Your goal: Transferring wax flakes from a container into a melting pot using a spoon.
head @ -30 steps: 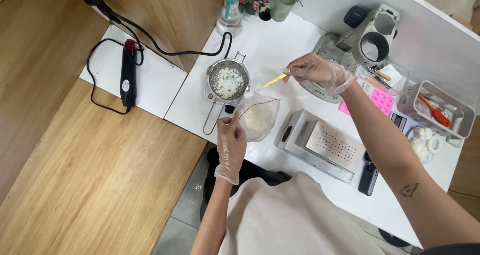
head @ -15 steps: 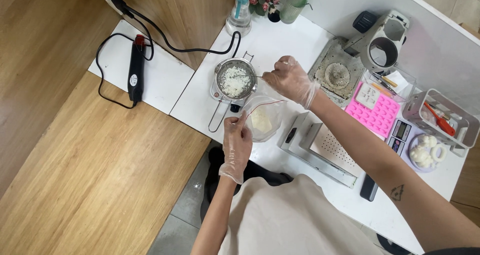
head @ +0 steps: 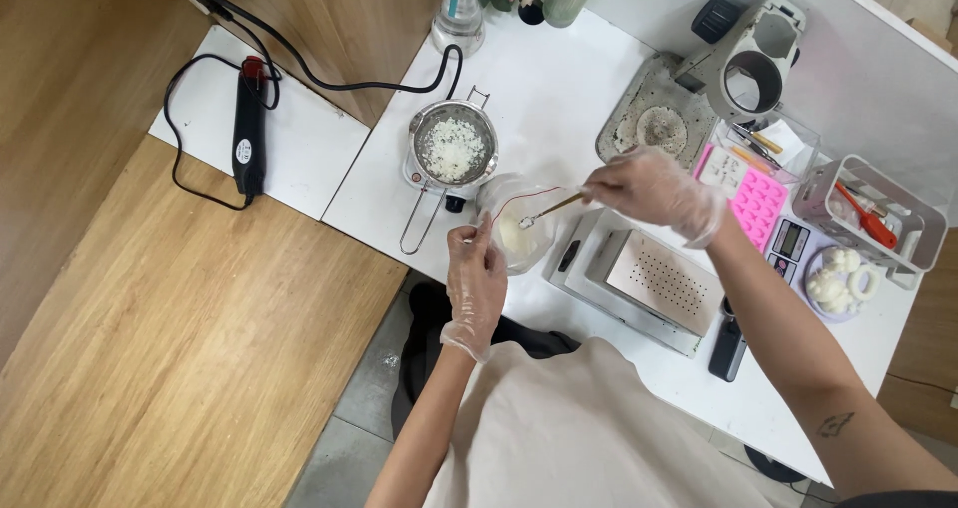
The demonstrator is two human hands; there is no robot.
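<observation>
Hands: both gloved.
Left hand (head: pixel 475 280): pinches the rim of the clear bag (head: pixel 517 231), holding its mouth wide.
Right hand (head: pixel 651 187): grips a small spoon (head: pixel 547 212), bowl dipped into the bag's white flakes.
Pot (head: pixel 454 151): beside the bag on the white tabletop (head: pixel 559 89), holding flakes.

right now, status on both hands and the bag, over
Left hand grip pinching open clear plastic zip bag of white flakes. Right hand grip on small yellow-handled spoon, bowl over bag mouth. Metal pot of white flakes just beyond, nothing blocking.

Bare white table (head: pixel 559 89) lies open behind the pot (head: pixel 454 151); the perforated metal box (head: pixel 639 278) crowds the right.
</observation>
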